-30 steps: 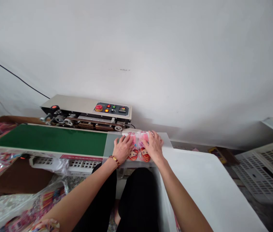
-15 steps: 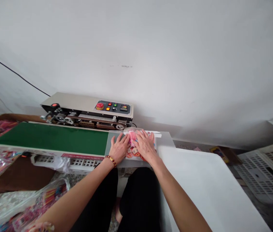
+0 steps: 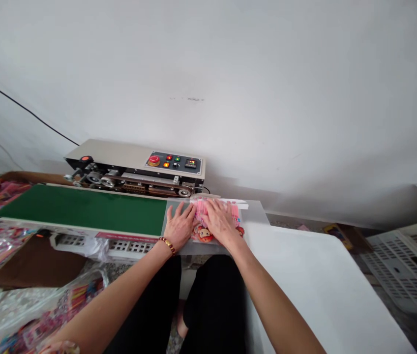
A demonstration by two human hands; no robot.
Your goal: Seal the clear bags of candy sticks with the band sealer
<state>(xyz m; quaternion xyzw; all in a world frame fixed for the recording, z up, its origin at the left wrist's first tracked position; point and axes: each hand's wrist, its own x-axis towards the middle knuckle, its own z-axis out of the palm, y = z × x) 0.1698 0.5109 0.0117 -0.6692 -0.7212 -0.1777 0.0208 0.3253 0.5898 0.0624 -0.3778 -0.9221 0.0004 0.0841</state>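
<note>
Right hand laid open, fingers apart, I rest it over a clear plastic pouch printed with pink and orange cartoon figures; my left hand, also open, sits at its left edge. The pouch lies on a grey translucent plate, between a long green conveyor belt and a smooth white tabletop.

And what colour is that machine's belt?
The belt is green, best seen in the head view.
</note>
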